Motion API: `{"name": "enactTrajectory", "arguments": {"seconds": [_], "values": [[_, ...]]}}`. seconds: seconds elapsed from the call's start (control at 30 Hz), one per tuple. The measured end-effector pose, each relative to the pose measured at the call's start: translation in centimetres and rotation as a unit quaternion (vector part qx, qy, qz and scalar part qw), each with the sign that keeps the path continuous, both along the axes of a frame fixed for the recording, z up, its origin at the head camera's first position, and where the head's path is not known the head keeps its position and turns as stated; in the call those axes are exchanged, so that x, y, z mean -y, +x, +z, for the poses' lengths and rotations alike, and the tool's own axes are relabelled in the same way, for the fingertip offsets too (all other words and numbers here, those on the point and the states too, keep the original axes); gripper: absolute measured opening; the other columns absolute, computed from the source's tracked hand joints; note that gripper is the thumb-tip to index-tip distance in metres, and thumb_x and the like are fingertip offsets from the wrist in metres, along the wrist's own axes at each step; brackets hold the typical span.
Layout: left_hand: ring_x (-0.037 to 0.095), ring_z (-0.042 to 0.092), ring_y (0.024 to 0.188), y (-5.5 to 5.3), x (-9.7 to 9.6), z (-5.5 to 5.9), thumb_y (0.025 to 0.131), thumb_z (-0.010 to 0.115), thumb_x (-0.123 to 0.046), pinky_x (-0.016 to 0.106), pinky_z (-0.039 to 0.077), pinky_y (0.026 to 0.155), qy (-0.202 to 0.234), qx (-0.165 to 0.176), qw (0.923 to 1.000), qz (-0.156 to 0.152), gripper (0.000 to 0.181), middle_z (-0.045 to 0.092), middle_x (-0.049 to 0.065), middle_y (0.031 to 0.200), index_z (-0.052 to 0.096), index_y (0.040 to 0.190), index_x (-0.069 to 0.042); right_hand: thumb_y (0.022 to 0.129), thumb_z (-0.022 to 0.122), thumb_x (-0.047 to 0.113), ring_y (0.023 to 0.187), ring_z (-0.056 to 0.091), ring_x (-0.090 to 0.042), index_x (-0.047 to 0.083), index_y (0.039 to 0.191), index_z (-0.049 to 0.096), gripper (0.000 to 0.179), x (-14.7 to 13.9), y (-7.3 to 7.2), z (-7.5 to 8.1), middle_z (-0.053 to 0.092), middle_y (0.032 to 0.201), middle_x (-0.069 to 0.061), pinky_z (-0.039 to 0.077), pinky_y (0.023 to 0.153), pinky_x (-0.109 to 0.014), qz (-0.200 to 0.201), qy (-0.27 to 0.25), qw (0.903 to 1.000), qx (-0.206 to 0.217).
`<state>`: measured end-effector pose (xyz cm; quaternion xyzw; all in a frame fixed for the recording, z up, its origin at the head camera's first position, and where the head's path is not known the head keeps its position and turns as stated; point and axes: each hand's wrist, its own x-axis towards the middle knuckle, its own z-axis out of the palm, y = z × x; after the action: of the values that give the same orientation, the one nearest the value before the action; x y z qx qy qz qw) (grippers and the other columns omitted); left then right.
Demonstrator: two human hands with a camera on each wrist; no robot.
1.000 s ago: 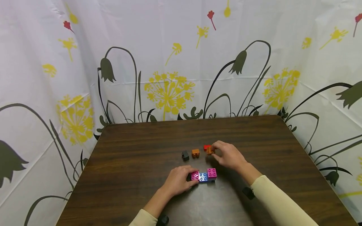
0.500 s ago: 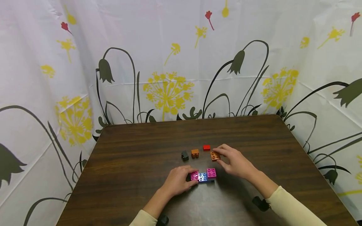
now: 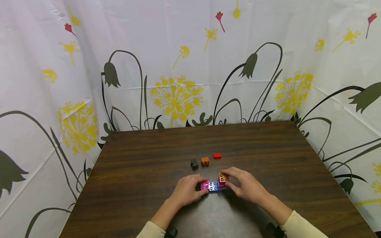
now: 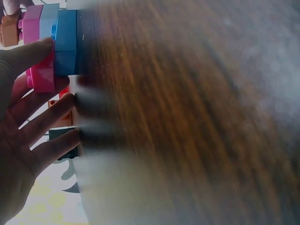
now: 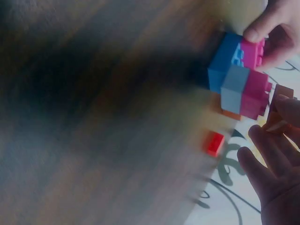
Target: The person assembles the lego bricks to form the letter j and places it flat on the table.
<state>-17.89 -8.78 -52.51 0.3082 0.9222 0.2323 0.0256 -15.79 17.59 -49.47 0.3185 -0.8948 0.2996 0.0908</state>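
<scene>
On the table, my left hand (image 3: 185,190) grips the left end of a small toy-brick build, thumb and finger on a pink brick (image 3: 204,185). That brick sits on a blue brick (image 3: 213,186), whose middle studs show. At the build's right end a light blue brick (image 5: 235,89) carries another pink brick (image 5: 256,96). My right hand (image 3: 244,185) pinches an orange brick (image 3: 224,177) over this right-end stack. In the right wrist view a narrow gap shows between the orange brick and the pink studs. The right hand's other fingers are extended.
Behind the build lie a black brick (image 3: 194,164), a second orange brick (image 3: 205,161) and a red brick (image 3: 217,155). The dark wooden table (image 3: 148,148) ends at a flower-patterned curtain (image 3: 178,66) at the back and sides.
My right hand has brought the orange brick from beside the red brick toward me, over the right-end pink brick. My left hand keeps its hold on the build.
</scene>
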Motion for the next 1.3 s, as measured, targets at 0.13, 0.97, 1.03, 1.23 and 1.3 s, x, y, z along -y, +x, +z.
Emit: {"name": "enactTrajectory", "arguments": {"seconds": [0.13, 0.97, 1.03, 1.23, 1.3], "values": [[0.006, 0.061, 0.088, 0.03, -0.01, -0.15, 0.086, 0.074, -0.042, 0.033, 0.05, 0.077, 0.003, -0.004, 1.0, -0.001, 0.038, 0.067, -0.012, 0.101, 0.072, 0.118, -0.02, 0.087, 0.077, 0.017, 0.098, 0.061, -0.006, 0.013, 0.126, 0.065, 0.042, 0.18, 0.32, -0.45, 0.064, 0.113, 0.007, 0.053, 0.083, -0.036, -0.005, 0.002, 0.9999, 0.01], [0.009, 0.063, 0.088, 0.22, 0.0, 0.07, 0.086, 0.075, -0.04, 0.033, 0.051, 0.077, 0.008, -0.015, 0.9999, 0.003, 0.037, 0.067, -0.011, 0.099, 0.073, 0.116, -0.019, 0.086, 0.077, 0.013, 0.098, 0.063, -0.01, 0.01, 0.123, 0.066, 0.038, 0.45, 0.1, -0.13, 0.065, 0.109, 0.006, 0.053, 0.082, -0.038, -0.004, 0.013, 0.9992, 0.039], [0.009, 0.063, 0.088, 0.23, -0.02, 0.07, 0.086, 0.075, -0.04, 0.033, 0.05, 0.076, 0.009, -0.014, 0.9999, 0.003, 0.037, 0.067, -0.011, 0.099, 0.073, 0.116, -0.019, 0.086, 0.076, 0.013, 0.096, 0.063, -0.01, 0.011, 0.123, 0.066, 0.038, 0.49, 0.08, 0.03, 0.065, 0.108, 0.006, 0.053, 0.081, -0.038, -0.006, 0.022, 0.9988, 0.043], [0.01, 0.063, 0.087, 0.19, -0.09, 0.08, 0.085, 0.076, -0.04, 0.033, 0.05, 0.076, 0.006, -0.018, 0.9998, 0.003, 0.037, 0.067, -0.011, 0.098, 0.073, 0.116, -0.019, 0.086, 0.076, 0.013, 0.088, 0.062, -0.015, 0.01, 0.123, 0.067, 0.038, 0.59, -0.02, 0.25, 0.062, 0.103, 0.007, 0.052, 0.075, -0.033, -0.004, 0.036, 0.9981, 0.049], [0.009, 0.063, 0.087, 0.17, -0.11, 0.06, 0.085, 0.076, -0.04, 0.033, 0.05, 0.076, 0.004, -0.017, 0.9998, 0.004, 0.037, 0.067, -0.011, 0.098, 0.073, 0.116, -0.019, 0.086, 0.077, 0.012, 0.085, 0.061, -0.015, 0.01, 0.123, 0.067, 0.038, 0.63, -0.04, 0.31, 0.06, 0.101, 0.007, 0.051, 0.074, -0.032, -0.002, 0.041, 0.998, 0.049]]}}
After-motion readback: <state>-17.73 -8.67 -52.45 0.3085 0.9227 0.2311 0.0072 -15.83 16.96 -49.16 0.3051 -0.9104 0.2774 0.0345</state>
